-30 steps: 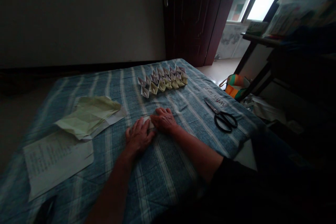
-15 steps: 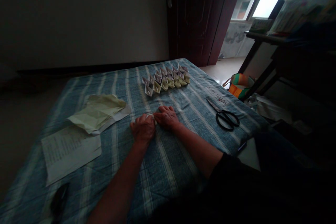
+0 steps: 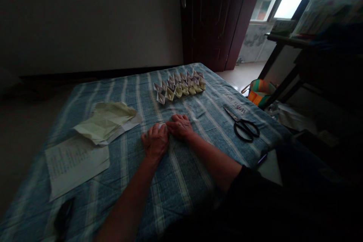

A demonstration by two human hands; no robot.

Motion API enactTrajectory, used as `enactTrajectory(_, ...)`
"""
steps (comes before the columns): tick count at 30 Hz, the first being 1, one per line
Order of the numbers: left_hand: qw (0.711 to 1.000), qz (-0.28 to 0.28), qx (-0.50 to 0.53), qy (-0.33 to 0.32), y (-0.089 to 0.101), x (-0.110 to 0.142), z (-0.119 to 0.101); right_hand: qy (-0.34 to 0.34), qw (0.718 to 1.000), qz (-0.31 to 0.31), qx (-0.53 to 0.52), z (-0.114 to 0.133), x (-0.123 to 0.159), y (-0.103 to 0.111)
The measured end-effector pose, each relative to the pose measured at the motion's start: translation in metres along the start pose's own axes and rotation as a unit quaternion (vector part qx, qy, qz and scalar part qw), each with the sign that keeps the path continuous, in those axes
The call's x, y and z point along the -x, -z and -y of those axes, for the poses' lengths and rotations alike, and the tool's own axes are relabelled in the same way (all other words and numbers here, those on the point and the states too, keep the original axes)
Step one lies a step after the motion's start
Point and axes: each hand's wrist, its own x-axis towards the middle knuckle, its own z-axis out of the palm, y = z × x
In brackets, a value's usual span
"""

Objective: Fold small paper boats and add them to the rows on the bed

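Note:
My left hand [image 3: 155, 140] and my right hand [image 3: 179, 126] meet side by side on the blue striped cloth [image 3: 193, 181]. Fingers of both are curled down over a small piece of folded paper [image 3: 162, 125], of which only a pale sliver shows between them. Its shape is mostly hidden. Beyond them stand rows of folded paper boats [image 3: 178, 87], white and pale yellow, set close together. Left of my left hand lie creased yellow paper sheets [image 3: 104, 121] on top of white ones.
A printed white sheet [image 3: 78, 164] lies at the left, with a dark object [image 3: 64, 213] below it. Black-handled scissors [image 3: 246, 129] rest to the right, blades pointing away. Near my right arm are a pale flat item [image 3: 270, 168] and a cluttered side table [image 3: 295, 41] farther off.
My left hand has shifted very slightly to the right, closer against my right hand. Both still press on the paper, and the other things on the cloth stay in place.

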Motion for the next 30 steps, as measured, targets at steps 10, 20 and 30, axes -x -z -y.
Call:
enactTrajectory(10,1.0,0.004,0.007,0.0,-0.005,0.002,0.003,0.005,1.0,-0.017,0.011,-0.002,0.001,-0.003)
enactTrajectory(20,1.0,0.0,0.015,-0.006,-0.011,0.003,0.005,0.004,0.999,-0.027,0.023,0.0,0.003,-0.003)
enactTrajectory(30,0.999,-0.015,0.04,0.008,-0.019,0.011,0.006,-0.001,0.999,-0.029,0.015,0.003,0.009,-0.007)
